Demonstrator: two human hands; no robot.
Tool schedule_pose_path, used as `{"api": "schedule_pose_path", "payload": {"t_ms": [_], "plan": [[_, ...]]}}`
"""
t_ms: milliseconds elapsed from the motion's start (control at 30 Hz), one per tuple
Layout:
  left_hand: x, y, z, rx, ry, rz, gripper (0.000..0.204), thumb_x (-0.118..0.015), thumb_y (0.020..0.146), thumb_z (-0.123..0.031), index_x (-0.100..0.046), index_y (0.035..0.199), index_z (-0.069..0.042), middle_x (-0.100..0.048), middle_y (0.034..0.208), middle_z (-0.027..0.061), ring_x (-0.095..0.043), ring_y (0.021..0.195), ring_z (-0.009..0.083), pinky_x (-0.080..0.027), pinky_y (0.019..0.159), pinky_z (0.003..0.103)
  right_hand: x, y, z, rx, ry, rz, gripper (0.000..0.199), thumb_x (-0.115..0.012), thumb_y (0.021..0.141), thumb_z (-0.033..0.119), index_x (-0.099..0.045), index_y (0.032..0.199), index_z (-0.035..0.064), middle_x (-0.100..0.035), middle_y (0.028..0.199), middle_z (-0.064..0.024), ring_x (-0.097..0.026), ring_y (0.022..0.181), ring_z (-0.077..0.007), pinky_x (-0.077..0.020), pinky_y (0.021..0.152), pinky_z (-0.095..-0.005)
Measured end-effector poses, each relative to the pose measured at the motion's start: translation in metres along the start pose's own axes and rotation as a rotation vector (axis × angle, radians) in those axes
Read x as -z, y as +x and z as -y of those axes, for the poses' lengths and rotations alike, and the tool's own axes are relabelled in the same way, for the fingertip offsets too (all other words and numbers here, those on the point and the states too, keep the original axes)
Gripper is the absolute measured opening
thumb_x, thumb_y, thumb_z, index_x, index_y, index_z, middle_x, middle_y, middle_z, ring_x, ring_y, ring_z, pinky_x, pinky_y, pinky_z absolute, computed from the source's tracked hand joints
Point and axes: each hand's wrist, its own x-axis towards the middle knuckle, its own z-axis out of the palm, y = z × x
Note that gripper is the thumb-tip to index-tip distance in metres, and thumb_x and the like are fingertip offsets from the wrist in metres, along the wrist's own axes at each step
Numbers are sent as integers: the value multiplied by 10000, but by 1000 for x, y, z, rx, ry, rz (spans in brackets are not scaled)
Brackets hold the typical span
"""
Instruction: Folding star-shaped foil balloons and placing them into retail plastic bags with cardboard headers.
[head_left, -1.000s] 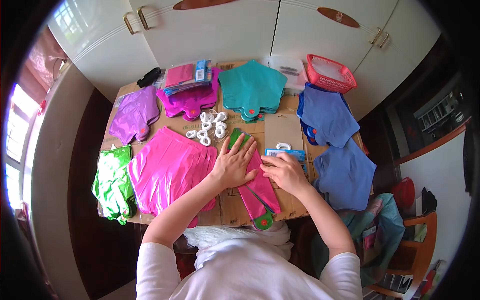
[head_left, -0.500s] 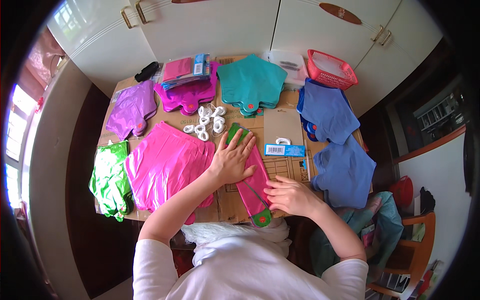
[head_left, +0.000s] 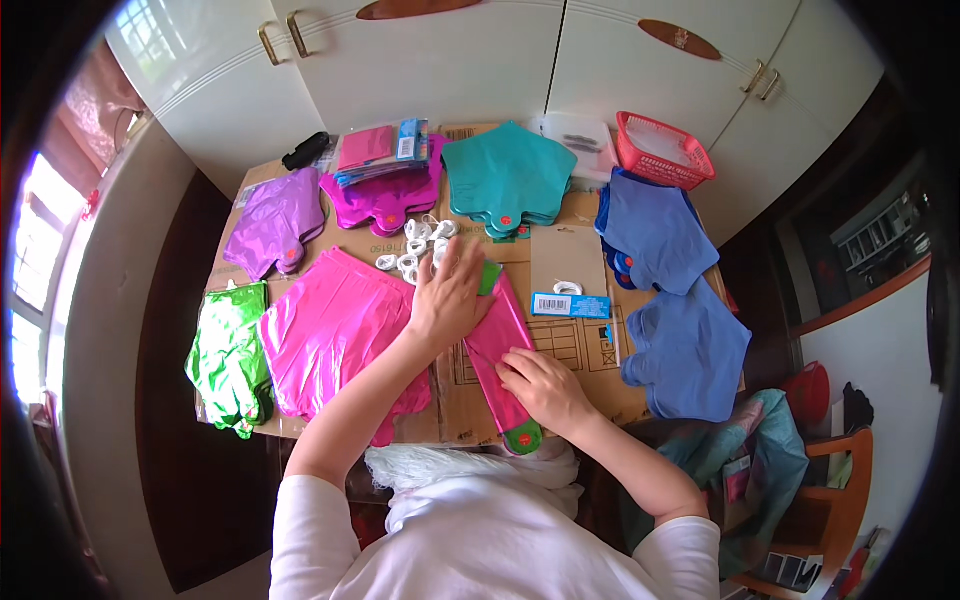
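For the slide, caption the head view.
Both hands, left hand and right hand, press flat a folded pink foil balloon on a cardboard-covered table.

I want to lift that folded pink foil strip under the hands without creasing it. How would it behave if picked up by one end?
The folded pink foil strip looks thin and lies flat, so it would probably droop. Its glossy surface may slip on the cardboard. It seems very light; both the left hand and the right hand press it down.

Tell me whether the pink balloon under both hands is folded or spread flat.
Folded: the pink balloon forms a narrow strip, pressed by the left hand and right hand.
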Motion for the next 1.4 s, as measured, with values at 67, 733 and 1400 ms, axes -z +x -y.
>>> {"api": "schedule_pose_path", "payload": {"t_ms": [67, 733, 1400], "plan": [[8, -17, -7, 182, -296, -14, 670, -615, 852, -272, -337, 1396, 4, -387, 1361, 199, -325, 1310, 368, -279, 1063, 514, -1, -1, -2, 5, -7, 4, 240, -617, 791, 102, -655, 1022, 48, -610, 1085, -82, -586, 1073, -243, -501, 891, -359], [39, -34, -27, 513, -289, 366, 644, -757, 712, -372, -506, 1165, 13, -615, 1091, 168, -604, 998, 316, -506, 798, 409, -5, -5, -6, 6, 32, 2, 231, -568, 810, 101, -660, 1015, 49, -612, 1126, -89, -561, 1125, -244, -461, 967, -362], [28, -42, -24, -394, -365, 304, 842, -317, 907, -650, -311, 1432, 8, -318, 1486, 191, -256, 1410, 285, -175, 1155, 440, -12, -6, -10, -22, 94, 14, 186, -622, 828, 146, -683, 983, 61, -633, 1162, -92, -561, 1161, -242, -437, 1012, -384]]}}
